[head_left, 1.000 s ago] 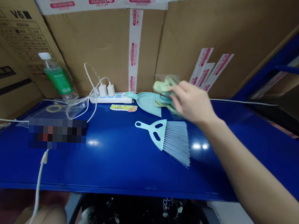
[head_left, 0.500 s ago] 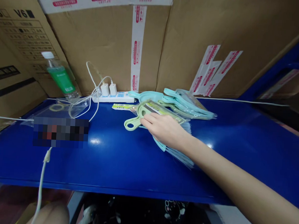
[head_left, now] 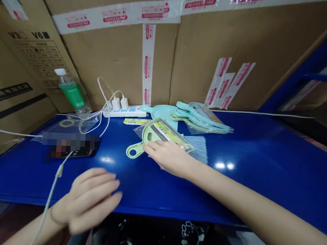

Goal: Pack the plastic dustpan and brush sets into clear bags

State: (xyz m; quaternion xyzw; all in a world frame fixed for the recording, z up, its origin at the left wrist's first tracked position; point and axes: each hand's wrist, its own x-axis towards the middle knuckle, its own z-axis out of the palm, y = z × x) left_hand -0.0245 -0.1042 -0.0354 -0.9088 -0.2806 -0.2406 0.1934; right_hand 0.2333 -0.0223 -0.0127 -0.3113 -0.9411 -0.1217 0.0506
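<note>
My right hand point(head_left: 168, 157) is closed on the lower edge of a pale green dustpan set point(head_left: 149, 136), just above the table. The set has a ring at its handle end, dark bristles and a yellow label under clear wrap. Just behind that hand, a brush with pale blue bristles point(head_left: 197, 148) lies partly hidden. My left hand point(head_left: 95, 199) hovers over the front edge of the blue table point(head_left: 138, 190), its fingers loosely spread with nothing in them. A light blue dustpan point(head_left: 164, 109) lies flat behind the green set.
Wrapped blue and green dustpan sets point(head_left: 204, 119) are stacked at the back right. A yellow label card point(head_left: 136, 121) lies near a power strip point(head_left: 136, 112) with chargers. To the left are a green-labelled bottle point(head_left: 73, 94), a phone point(head_left: 85, 151) and white cables. Cardboard point(head_left: 112, 57) walls the back.
My left hand has come into view at the lower left. My right hand has drawn the green dustpan set nearer and leftward. The blue bristles now show behind my right hand instead of in front.
</note>
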